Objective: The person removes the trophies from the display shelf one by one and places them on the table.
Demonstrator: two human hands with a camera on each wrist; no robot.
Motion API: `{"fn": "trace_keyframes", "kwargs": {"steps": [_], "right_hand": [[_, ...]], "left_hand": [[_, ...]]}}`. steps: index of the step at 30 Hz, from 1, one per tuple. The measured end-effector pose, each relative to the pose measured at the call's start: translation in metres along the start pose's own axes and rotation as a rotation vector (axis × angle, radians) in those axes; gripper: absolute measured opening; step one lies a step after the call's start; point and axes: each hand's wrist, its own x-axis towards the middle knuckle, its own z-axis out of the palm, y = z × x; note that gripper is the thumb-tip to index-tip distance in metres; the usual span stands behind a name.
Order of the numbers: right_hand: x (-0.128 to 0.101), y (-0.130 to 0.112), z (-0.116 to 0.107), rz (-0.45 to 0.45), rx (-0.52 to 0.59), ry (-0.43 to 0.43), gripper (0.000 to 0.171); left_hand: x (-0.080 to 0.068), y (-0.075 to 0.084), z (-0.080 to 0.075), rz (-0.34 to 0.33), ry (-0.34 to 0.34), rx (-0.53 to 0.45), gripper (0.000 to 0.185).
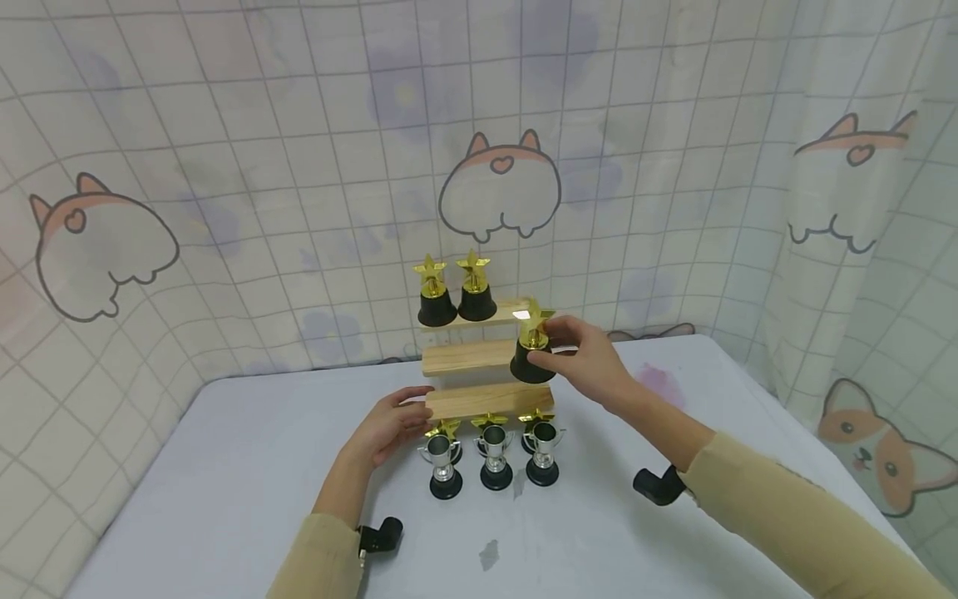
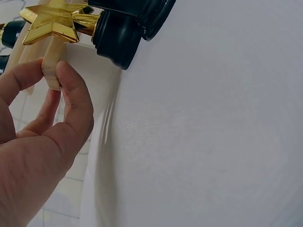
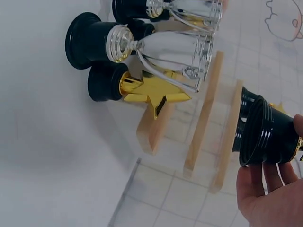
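My right hand [image 1: 587, 359] holds a gold star trophy [image 1: 532, 343] with a black base, raised in front of the wooden steps at their right. In the right wrist view its black base [image 3: 270, 132] is tilted, the thumb and fingers round it. My left hand [image 1: 392, 423] is at the left end of the lowest wooden step [image 1: 490, 401]. The left wrist view shows thumb and finger pinching that step's end [image 2: 53, 71]. Two gold star trophies [image 1: 475, 291] stand on the top step [image 1: 509, 311], towards its left.
Three silver cup trophies [image 1: 496, 456] stand in a row on the white table [image 1: 247, 466], before the steps. Three more star trophies [image 3: 156, 92] are partly hidden behind them. The middle step [image 1: 467, 358] is bare wood where visible. A grid-patterned curtain [image 1: 299, 166] hangs behind.
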Motion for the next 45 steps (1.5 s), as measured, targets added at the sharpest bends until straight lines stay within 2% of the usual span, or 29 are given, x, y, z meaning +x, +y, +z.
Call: {"fn": "trace_keyframes", "kwargs": {"steps": [11, 19, 26, 36, 45], "right_hand": [[-0.019, 0.0, 0.002, -0.062, 0.034, -0.041, 0.044], [-0.031, -0.003, 0.006, -0.062, 0.083, -0.068, 0.042], [-0.043, -0.004, 0.011, -0.069, 0.054, -0.088, 0.042], [-0.057, -0.005, 0.023, -0.121, 0.053, -0.112, 0.035], [-0.073, -0.006, 0.039, -0.095, 0.083, -0.176, 0.038]], "left_hand": [[0.002, -0.003, -0.001, -0.002, -0.002, 0.009, 0.054], [0.003, 0.0, -0.001, -0.004, -0.003, -0.009, 0.054], [0.003, -0.001, 0.0, -0.006, -0.005, -0.015, 0.054], [0.002, -0.002, 0.0, -0.006, 0.001, -0.031, 0.054], [0.002, -0.002, 0.0, -0.002, 0.004, -0.034, 0.054]]}}
